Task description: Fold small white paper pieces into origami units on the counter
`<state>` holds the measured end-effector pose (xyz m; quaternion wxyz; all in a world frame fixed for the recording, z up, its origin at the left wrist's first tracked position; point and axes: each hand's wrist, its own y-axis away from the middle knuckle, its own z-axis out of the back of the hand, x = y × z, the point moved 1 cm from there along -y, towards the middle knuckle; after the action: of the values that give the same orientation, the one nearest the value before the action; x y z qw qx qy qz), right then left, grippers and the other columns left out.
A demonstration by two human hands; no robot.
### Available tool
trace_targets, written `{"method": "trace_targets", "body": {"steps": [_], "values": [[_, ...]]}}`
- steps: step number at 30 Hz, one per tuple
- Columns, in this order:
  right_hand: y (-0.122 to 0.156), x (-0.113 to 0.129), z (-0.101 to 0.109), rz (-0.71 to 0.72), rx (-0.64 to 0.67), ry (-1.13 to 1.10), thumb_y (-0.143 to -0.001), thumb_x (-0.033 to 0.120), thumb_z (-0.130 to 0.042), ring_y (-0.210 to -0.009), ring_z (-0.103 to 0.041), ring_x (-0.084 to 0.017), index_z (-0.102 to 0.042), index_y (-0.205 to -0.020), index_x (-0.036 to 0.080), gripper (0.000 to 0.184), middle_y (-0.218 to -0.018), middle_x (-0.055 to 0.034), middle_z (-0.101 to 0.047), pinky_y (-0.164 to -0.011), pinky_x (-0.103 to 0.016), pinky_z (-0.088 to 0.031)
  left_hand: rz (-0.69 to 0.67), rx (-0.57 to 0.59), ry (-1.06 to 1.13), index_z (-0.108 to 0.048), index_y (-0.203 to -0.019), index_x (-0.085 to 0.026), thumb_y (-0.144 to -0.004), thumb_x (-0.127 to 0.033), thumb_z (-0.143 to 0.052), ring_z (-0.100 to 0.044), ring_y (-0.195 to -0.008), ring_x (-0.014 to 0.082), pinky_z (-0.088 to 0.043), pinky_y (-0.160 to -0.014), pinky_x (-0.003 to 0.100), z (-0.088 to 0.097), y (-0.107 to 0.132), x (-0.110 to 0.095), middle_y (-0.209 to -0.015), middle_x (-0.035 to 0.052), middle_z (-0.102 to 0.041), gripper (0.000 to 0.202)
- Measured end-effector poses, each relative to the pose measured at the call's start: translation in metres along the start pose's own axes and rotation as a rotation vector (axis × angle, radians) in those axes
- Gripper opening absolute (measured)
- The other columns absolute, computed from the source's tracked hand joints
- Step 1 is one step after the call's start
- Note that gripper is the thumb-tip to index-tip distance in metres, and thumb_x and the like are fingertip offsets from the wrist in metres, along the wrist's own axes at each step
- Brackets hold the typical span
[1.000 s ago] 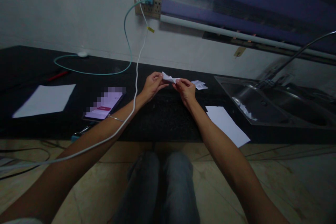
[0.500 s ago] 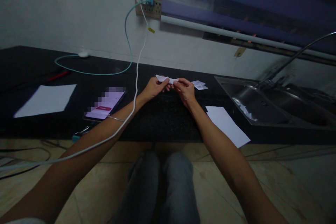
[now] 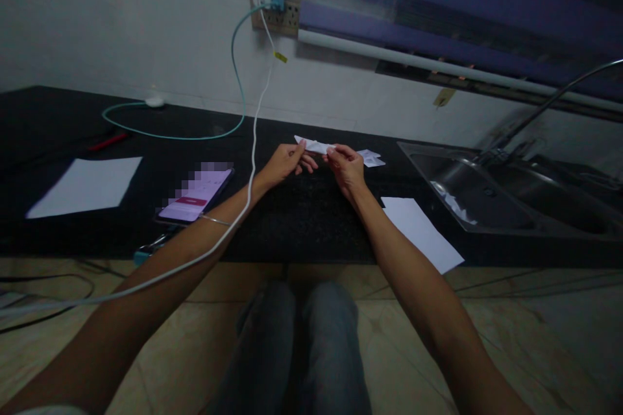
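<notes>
While both hands are up over the black counter (image 3: 302, 220), the folded paper (image 3: 316, 146) sits between them, left of the sink (image 3: 506, 217) as the person faces it, well apart from it. Left hand (image 3: 285, 162): thumb on the paper's end farther from the sink, other fingers fanned loosely below; can't see from here what backs the thumb. Right hand (image 3: 348, 167): pinching the end nearer the sink, thumb on top, remaining fingers curled. Can't tell if the paper touches the counter.

Handling, my read: next to no weight, limp as a single ply, stiffer along the folded strip. Looks dry, so not very slippery, but layers could slide or spring open if let go. Fragile: creases easily, tears if pulled end to end. Best hold is a thumb-and-finger pinch at each end, right over the folds, light pressure, no tension between. Squeezing the middle would likely crush the shape.

Nearby: paper pieces (image 3: 372, 159) lie between right hand and sink, just beside that hand. A white sheet (image 3: 421, 233) lies near the sink's left edge, toward the person. Phone (image 3: 197, 198) and another sheet (image 3: 87, 187) are well left of the sink.
</notes>
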<state>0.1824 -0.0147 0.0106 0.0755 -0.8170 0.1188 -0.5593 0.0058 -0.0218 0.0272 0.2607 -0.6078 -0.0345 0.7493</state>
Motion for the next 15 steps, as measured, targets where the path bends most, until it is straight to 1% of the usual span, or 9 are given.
{"method": "trace_targets", "body": {"steps": [2,4,7,10,13,15], "values": [[-0.0002,0.0019,0.0006,-0.014,0.008,-0.008,-0.052,0.037,-0.093,-0.067,-0.066,-0.013,-0.069,-0.078,0.022,0.038,-0.072,0.0020,-0.070,-0.072,-0.030,-0.057,-0.008,0.012,0.002,-0.073,-0.087,-0.008,-0.106,-0.054,-0.031,-0.070,-0.065,0.0136,-0.044,-0.051,0.021,0.0007,-0.0004,0.0016,-0.082,0.0168,-0.076,0.066],[0.0009,0.0028,-0.0001,-0.051,0.042,0.009,-0.054,0.038,-0.092,-0.066,-0.065,-0.013,-0.069,-0.079,0.022,0.037,-0.070,0.0027,-0.069,-0.071,-0.028,-0.056,-0.035,0.012,-0.034,-0.072,-0.084,-0.009,-0.107,-0.052,-0.030,-0.069,-0.063,0.0128,-0.044,-0.053,0.022,0.0011,-0.0005,0.0033,-0.081,0.0153,-0.076,0.065],[0.0043,0.0012,-0.0028,-0.136,0.152,0.070,-0.057,0.042,-0.090,-0.067,-0.065,-0.013,-0.071,-0.081,0.021,0.037,-0.069,0.0027,-0.068,-0.070,-0.028,-0.055,-0.096,-0.023,-0.149,-0.069,-0.075,-0.010,-0.108,-0.045,-0.032,-0.065,-0.058,0.0109,-0.045,-0.058,0.022,0.0019,-0.0002,0.0058,-0.071,0.0099,-0.073,0.061],[0.0070,-0.0021,-0.0039,-0.163,0.236,0.129,-0.054,0.042,-0.092,-0.070,-0.066,-0.013,-0.072,-0.082,0.020,0.041,-0.075,0.0006,-0.072,-0.072,-0.028,-0.055,-0.135,-0.070,-0.285,-0.064,-0.065,-0.013,-0.107,-0.040,-0.036,-0.058,-0.054,0.0095,-0.044,-0.059,0.022,0.0039,0.0011,0.0077,-0.062,0.0046,-0.066,0.058],[0.0072,-0.0038,-0.0015,-0.145,0.249,0.174,-0.053,0.041,-0.093,-0.070,-0.066,-0.013,-0.073,-0.080,0.019,0.041,-0.077,-0.0010,-0.074,-0.073,-0.029,-0.055,-0.117,-0.056,-0.334,-0.062,-0.063,-0.014,-0.106,-0.040,-0.040,-0.054,-0.053,0.0094,-0.040,-0.056,0.022,0.0049,0.0024,0.0078,-0.059,0.0022,-0.062,0.055],[0.0061,-0.0032,0.0012,-0.108,0.241,0.231,-0.054,0.042,-0.093,-0.068,-0.066,-0.014,-0.073,-0.077,0.018,0.039,-0.073,-0.0013,-0.073,-0.071,-0.030,-0.054,-0.056,-0.013,-0.267,-0.062,-0.065,-0.014,-0.105,-0.043,-0.042,-0.052,-0.050,0.0090,-0.039,-0.053,0.021,0.0039,0.0022,0.0073,-0.058,0.0012,-0.060,0.053]]}}
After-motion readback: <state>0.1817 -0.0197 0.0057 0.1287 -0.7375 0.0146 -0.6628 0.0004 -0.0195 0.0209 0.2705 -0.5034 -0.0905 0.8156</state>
